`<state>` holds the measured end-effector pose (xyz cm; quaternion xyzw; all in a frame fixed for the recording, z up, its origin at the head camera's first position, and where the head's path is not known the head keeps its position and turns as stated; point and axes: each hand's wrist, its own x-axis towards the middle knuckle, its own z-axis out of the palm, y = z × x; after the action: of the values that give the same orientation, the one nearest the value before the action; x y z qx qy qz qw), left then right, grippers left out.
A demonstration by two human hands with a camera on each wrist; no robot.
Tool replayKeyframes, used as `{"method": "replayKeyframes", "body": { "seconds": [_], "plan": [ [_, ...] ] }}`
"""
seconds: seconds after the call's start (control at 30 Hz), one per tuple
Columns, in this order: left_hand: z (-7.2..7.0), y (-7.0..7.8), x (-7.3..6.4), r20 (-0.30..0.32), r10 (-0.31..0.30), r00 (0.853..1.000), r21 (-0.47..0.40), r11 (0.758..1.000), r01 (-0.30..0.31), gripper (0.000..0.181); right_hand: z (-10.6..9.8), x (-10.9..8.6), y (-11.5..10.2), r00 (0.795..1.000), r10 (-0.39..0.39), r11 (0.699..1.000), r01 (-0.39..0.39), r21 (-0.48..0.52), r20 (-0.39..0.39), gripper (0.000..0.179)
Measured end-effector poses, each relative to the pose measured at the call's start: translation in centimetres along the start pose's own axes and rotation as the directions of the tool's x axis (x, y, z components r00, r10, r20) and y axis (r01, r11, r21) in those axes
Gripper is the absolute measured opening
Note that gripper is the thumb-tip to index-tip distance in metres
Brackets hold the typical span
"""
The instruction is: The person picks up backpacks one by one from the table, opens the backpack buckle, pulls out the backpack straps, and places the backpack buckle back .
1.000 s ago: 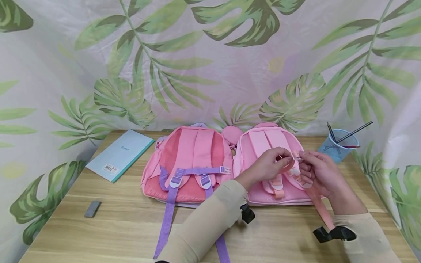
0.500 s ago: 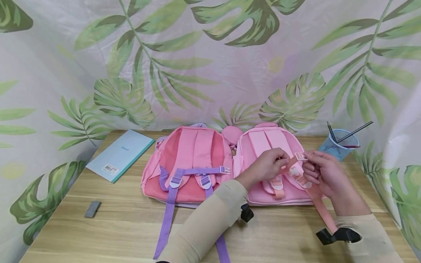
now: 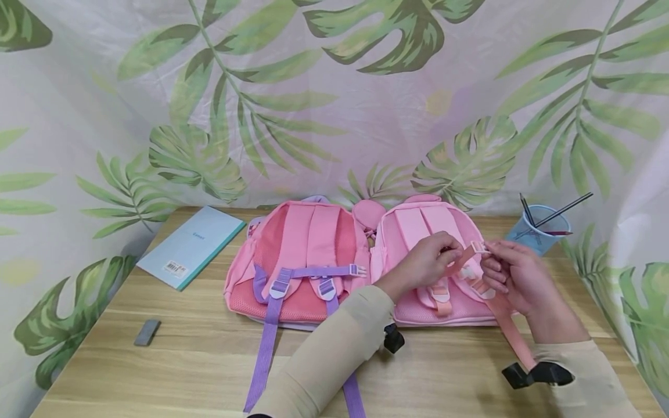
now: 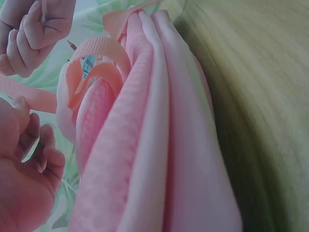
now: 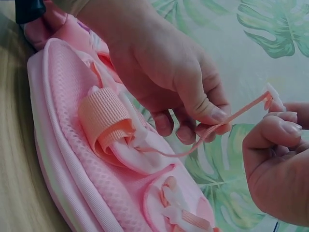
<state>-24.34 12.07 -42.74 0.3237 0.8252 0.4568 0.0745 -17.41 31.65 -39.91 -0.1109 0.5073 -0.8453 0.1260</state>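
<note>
The light pink backpack [image 3: 418,310] lies with its shoulder straps up on the right half of the table. Over it, my left hand [image 3: 425,258] pinches an orange webbing strap [image 3: 460,262] between thumb and forefinger. The strap runs to a white plastic buckle [image 3: 478,247], which my right hand [image 3: 514,276] pinches at its far side. In the right wrist view the strap [image 5: 241,111] stretches taut from the left fingertips to the buckle [image 5: 273,96]. A loop of wide orange webbing [image 5: 104,111] curls on the backpack below the hands.
Beside it on the left lies a pink and coral backpack [image 3: 347,238] with purple straps [image 3: 269,342] hanging toward the front. A light blue notebook [image 3: 193,247] and a grey eraser-like block [image 3: 147,332] are further left. A blue cup [image 3: 538,244] with pencils stands back right.
The buckle has turned from edge-on to flat and the strap has straightened from a loop. My right hand has shifted slightly right, still pinching the buckle; in the last half second little moved.
</note>
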Motion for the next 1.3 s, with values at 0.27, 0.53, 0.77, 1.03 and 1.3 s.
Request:
{"method": "replayKeyframes", "body": {
  "seconds": [0.27, 0.53, 0.77, 1.03, 1.3],
  "plan": [
    [0.3, -0.6, -0.2, 0.070, -0.033, 0.997, -0.166, 0.985, 0.044, 0.016, -0.1, -0.3, -0.7, 1.000, -0.026, 0.997, 0.025, -0.070, -0.008, 0.042],
    [0.2, -1.3, -0.6, 0.113, -0.105, 0.988, -0.021, 0.994, 0.108, 0.018, -1.3, -1.2, -1.4, 0.983, 0.013, 0.984, -0.045, -0.174, -0.183, 0.034],
    [0.1, -1.9, -1.0, 0.154, -0.126, 0.980, 0.088, 0.990, 0.113, 0.021, -3.7, -2.0, -1.6, 0.953, 0.032, 0.943, -0.128, -0.307, -0.300, 0.034],
    [0.1, -2.0, -1.3, 0.175, -0.128, 0.976, 0.188, 0.978, 0.094, 0.027, -6.1, -2.6, -1.3, 0.874, 0.107, 0.829, -0.341, -0.443, -0.473, 0.032],
    [0.0, -1.9, -1.6, 0.175, -0.107, 0.979, 0.239, 0.969, 0.063, 0.031, -7.4, -2.8, -0.9, 0.835, 0.101, 0.687, -0.452, -0.569, -0.541, 0.032]
  ]
}}
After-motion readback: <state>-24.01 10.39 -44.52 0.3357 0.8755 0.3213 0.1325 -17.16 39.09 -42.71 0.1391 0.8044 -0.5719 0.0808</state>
